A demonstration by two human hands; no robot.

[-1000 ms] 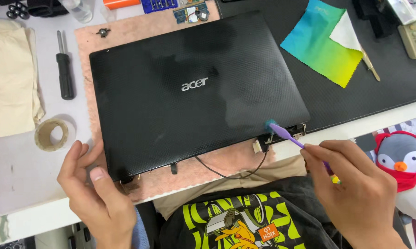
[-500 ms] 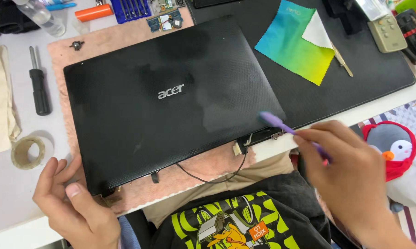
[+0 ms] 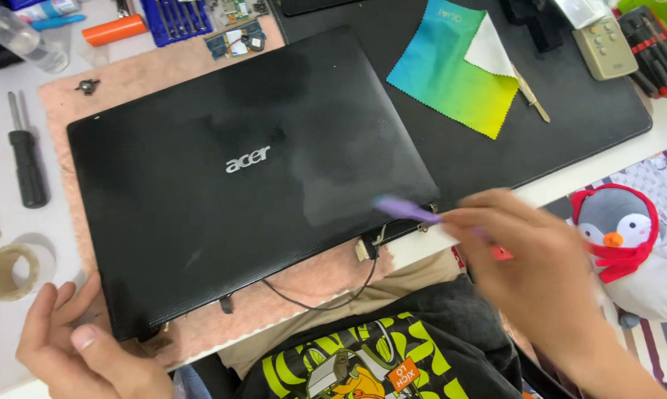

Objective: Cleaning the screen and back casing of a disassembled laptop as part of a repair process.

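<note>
A black laptop lid (image 3: 245, 185) lies face down on a pink mat (image 3: 311, 284), with a thin black cable (image 3: 326, 299) trailing from its near edge. My right hand (image 3: 540, 266) grips a purple plastic pry tool (image 3: 407, 210) whose tip rests at the lid's near right corner by the hinge. The hand is blurred. My left hand (image 3: 82, 347) rests at the lid's near left corner, its fingers curled against the edge.
A black screwdriver (image 3: 25, 159) and a roll of tape (image 3: 8, 270) lie left of the mat. A blue-green-yellow cloth (image 3: 452, 74) sits on the black desk pad (image 3: 570, 133) behind. A stuffed penguin (image 3: 621, 244) is at the right. Tools and a clear bottle (image 3: 19, 37) line the far edge.
My right hand has slid the purple tool along the lid's near right corner. The view has shifted, so the lid sits further right in the frame. The left hand keeps its place at the corner.
</note>
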